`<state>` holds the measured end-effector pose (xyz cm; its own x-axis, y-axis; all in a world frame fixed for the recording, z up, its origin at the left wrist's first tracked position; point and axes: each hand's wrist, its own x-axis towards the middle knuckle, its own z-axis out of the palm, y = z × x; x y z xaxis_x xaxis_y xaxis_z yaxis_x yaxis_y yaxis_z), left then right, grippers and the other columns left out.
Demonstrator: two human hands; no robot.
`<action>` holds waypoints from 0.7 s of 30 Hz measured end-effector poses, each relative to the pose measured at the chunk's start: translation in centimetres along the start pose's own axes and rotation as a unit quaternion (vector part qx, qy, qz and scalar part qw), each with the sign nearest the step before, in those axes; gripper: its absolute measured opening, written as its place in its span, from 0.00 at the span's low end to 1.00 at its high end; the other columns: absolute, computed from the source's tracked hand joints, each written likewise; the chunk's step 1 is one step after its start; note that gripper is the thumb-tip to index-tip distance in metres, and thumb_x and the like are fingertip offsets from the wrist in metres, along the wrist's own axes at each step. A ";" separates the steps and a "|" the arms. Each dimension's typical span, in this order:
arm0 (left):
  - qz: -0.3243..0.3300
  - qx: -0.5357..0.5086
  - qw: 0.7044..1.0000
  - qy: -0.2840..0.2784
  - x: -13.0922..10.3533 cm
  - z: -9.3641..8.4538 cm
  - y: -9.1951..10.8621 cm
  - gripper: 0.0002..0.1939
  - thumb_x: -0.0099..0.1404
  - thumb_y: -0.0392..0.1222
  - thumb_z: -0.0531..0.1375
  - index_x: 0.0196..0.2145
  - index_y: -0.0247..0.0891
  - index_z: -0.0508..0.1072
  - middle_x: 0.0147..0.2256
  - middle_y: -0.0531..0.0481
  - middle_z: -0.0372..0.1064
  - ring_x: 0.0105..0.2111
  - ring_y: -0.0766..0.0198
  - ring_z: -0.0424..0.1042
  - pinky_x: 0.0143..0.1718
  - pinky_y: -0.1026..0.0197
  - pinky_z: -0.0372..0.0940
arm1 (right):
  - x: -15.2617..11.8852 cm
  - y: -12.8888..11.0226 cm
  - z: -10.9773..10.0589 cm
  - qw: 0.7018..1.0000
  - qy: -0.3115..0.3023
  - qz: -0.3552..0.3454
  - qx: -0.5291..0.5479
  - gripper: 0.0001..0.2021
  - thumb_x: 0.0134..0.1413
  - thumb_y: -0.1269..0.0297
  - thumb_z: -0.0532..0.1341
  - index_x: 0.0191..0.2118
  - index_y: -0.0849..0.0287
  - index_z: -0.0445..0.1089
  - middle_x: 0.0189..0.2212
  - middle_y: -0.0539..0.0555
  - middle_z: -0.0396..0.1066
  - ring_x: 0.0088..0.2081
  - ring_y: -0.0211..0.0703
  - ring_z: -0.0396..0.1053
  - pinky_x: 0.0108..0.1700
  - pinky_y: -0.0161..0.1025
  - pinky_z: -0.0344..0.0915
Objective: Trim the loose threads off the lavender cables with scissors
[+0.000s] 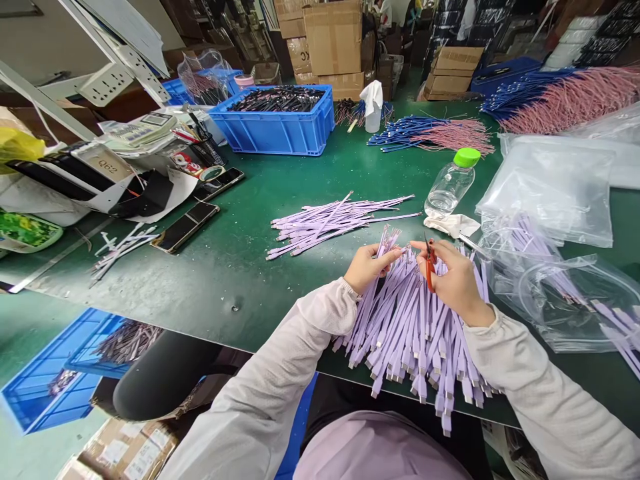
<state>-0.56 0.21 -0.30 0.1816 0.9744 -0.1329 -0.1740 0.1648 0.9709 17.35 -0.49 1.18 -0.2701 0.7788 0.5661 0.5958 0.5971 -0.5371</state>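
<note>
A thick heap of lilac USB cables [405,320] lies at the table's front edge, plugs toward me and some hanging over. My left hand [371,265] is closed around a few of these cables near their bare wire ends, which point up and away. My right hand [453,277] holds small orange-handled cutters [430,263], blades upward, while its fingertips are close to the wire ends by my left hand. Whether they touch a wire, I cannot tell. Beyond my hands, a looser pile of lilac cables [330,223] rests on the green table.
A bottle with a green cap [450,180] stands past my right hand beside a white cloth [453,225]. Plastic bags [555,187] cover the right side. Phones [186,227] lie left. A blue bin [280,130] of dark cables and blue-pink wire bundles [430,133] sit farther back.
</note>
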 end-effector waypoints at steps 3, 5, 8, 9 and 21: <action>0.006 0.008 1.000 0.010 0.0 0.0 0.1 0.21 0.51 0.54 0.67 0.30 0.30 0.71 0.18 0.56 0.60 0.17 0.75 0.56 0.18 0.69 0.52 | -0.1 0.2 0.0 1.000 0.011 -0.010 -0.027 0.10 0.53 0.73 0.57 0.40 0.59 0.72 0.32 0.53 0.69 0.34 0.44 0.69 0.39 0.40 0.65; 0.009 0.009 1.000 0.018 0.1 0.0 0.1 0.21 0.51 0.53 0.67 0.30 0.31 0.71 0.20 0.55 0.62 0.18 0.74 0.59 0.18 0.69 0.53 | -0.2 0.3 0.1 0.999 0.015 -0.013 -0.043 0.09 0.53 0.74 0.57 0.38 0.59 0.71 0.32 0.54 0.69 0.34 0.44 0.69 0.39 0.40 0.65; 0.014 0.011 0.999 0.032 0.2 0.0 -0.1 0.21 0.50 0.52 0.67 0.31 0.31 0.71 0.20 0.54 0.63 0.19 0.73 0.61 0.17 0.70 0.54 | -0.3 0.6 0.0 0.992 -0.001 -0.025 -0.120 0.09 0.52 0.73 0.57 0.39 0.61 0.69 0.35 0.56 0.68 0.38 0.47 0.67 0.41 0.42 0.65; 0.016 0.012 0.999 0.036 0.2 0.0 -0.1 0.20 0.50 0.52 0.67 0.31 0.31 0.71 0.20 0.55 0.63 0.19 0.73 0.61 0.17 0.70 0.54 | -0.3 0.6 0.0 0.987 -0.015 -0.028 -0.160 0.10 0.51 0.73 0.58 0.41 0.61 0.69 0.36 0.57 0.68 0.40 0.49 0.67 0.42 0.43 0.64; 0.047 0.007 0.998 0.044 0.0 0.0 0.1 0.17 0.51 0.48 0.66 0.32 0.32 0.71 0.19 0.56 0.61 0.19 0.72 0.61 0.17 0.70 0.54 | -0.5 0.6 -0.3 0.934 -0.094 -0.043 -0.341 0.12 0.49 0.70 0.60 0.43 0.59 0.68 0.36 0.58 0.66 0.39 0.52 0.63 0.41 0.45 0.59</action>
<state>-0.60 0.19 -0.16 0.0793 0.9951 -0.0583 -0.1720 0.0713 0.9825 18.03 -0.59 0.74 -0.4293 0.7920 0.4342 0.8919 0.4474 0.0657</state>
